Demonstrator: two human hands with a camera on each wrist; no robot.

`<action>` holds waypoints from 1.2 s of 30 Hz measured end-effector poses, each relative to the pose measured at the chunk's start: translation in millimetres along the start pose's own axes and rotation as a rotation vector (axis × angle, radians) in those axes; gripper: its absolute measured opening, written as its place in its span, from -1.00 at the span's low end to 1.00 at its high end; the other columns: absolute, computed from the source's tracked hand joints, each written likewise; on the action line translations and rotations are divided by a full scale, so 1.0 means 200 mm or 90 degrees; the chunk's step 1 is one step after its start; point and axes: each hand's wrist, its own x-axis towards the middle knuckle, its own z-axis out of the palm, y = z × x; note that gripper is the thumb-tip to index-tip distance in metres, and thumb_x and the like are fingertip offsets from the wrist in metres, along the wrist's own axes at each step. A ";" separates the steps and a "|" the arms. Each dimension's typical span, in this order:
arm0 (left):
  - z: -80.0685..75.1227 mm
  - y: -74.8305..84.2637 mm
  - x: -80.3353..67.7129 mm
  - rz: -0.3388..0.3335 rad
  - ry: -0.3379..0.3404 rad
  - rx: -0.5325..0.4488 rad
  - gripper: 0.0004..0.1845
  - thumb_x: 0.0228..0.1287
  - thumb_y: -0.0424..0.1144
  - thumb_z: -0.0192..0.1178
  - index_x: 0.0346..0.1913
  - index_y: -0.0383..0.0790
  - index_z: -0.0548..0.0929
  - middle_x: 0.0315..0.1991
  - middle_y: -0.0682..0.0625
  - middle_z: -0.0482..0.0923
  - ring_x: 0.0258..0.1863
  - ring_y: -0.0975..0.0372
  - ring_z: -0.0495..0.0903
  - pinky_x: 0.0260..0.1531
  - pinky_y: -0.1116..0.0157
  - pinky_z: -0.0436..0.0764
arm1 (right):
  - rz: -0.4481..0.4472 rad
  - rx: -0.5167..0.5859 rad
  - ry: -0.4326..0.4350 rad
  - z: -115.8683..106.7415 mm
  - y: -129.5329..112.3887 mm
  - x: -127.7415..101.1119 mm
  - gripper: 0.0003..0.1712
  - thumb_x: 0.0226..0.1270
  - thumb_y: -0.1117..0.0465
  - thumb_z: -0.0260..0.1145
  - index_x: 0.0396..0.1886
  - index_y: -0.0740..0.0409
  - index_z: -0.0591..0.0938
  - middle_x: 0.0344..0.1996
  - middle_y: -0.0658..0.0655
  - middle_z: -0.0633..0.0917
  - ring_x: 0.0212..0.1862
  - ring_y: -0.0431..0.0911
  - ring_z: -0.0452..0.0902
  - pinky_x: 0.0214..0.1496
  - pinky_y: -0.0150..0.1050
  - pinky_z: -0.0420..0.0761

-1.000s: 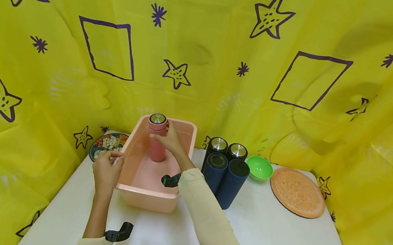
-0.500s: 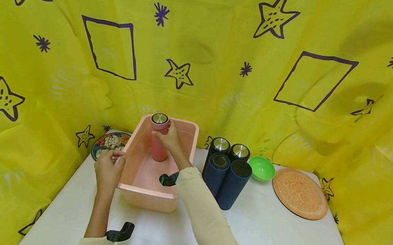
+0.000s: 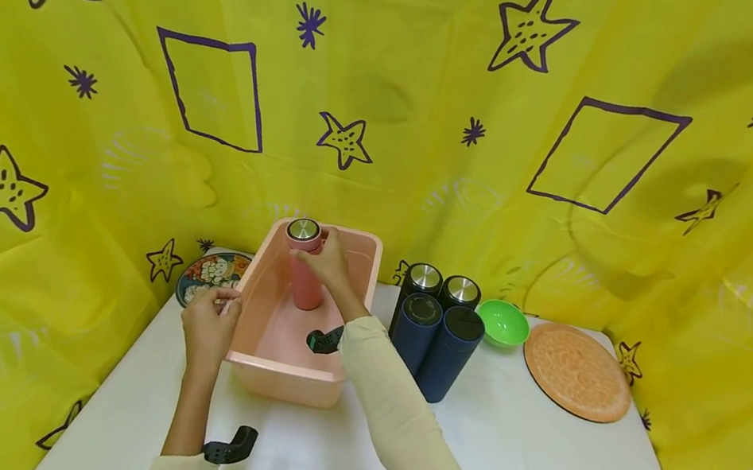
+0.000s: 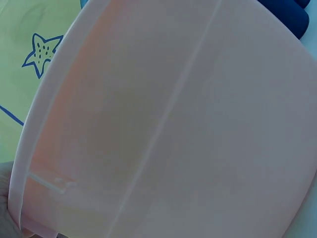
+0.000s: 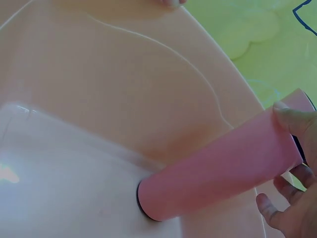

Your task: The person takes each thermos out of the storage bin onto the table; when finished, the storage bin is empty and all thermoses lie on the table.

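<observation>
In the head view a pink thermos bottle (image 3: 306, 281) with a steel-topped lid stands inside a pink plastic tub (image 3: 286, 383), leaning slightly left. My right hand (image 3: 328, 262) holds it near the top, thumb on one side and fingers round the other. The right wrist view shows the bottle's dark-edged base (image 5: 148, 201) at the tub floor. On the tub's left rim my left hand (image 3: 208, 324) grips the edge between thumb and fingers. Only a small part of that hand (image 4: 9, 203) shows in the left wrist view, at the tub's rim.
Right of the tub stand two dark blue bottles (image 3: 450, 354) in front of two black steel-topped bottles (image 3: 425, 276). Beyond them are a green bowl (image 3: 503, 323) and a round orange board (image 3: 577, 372). A patterned plate (image 3: 209, 269) lies partly behind the tub's left side.
The pink thermos bottle's top has tipped slightly to the left with my right hand. My left hand keeps its hold on the tub's rim. The head view has shifted a little.
</observation>
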 end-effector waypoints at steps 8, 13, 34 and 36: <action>-0.01 0.00 0.01 -0.001 0.007 -0.004 -0.87 0.19 -0.39 0.28 -0.23 -0.39 0.71 -0.25 -0.27 0.58 -0.31 -0.06 0.66 -0.42 0.40 0.46 | -0.026 -0.052 -0.027 0.00 -0.01 0.00 -0.18 0.13 0.13 0.50 0.35 0.21 0.35 0.27 0.21 0.51 0.29 0.05 0.46 0.31 -0.10 0.47; -0.01 0.01 0.01 -0.001 0.008 -0.007 -0.87 0.19 -0.39 0.28 -0.23 -0.39 0.72 -0.26 -0.28 0.57 -0.31 -0.06 0.66 -0.45 0.46 0.44 | -0.026 -0.065 -0.035 -0.02 -0.02 0.00 -0.17 0.13 0.15 0.50 0.37 0.21 0.35 0.27 0.20 0.51 0.29 0.05 0.45 0.33 -0.07 0.45; 0.01 -0.01 0.00 0.021 0.008 -0.010 -0.87 0.18 -0.40 0.28 -0.23 -0.39 0.72 -0.27 -0.27 0.58 -0.31 -0.09 0.69 -0.44 0.46 0.45 | -0.107 -0.043 -0.032 -0.07 -0.14 -0.01 -0.23 0.04 0.13 0.55 0.21 0.30 0.44 0.12 0.25 0.61 0.15 0.03 0.56 0.15 -0.19 0.58; 0.00 -0.01 0.00 0.020 0.010 -0.010 -0.87 0.19 -0.40 0.28 -0.23 -0.39 0.72 -0.28 -0.27 0.57 -0.31 -0.09 0.69 -0.43 0.44 0.46 | -0.118 -0.038 -0.034 -0.09 -0.20 -0.02 -0.25 0.04 0.12 0.54 0.20 0.28 0.44 0.12 0.23 0.61 0.14 0.02 0.56 0.14 -0.20 0.59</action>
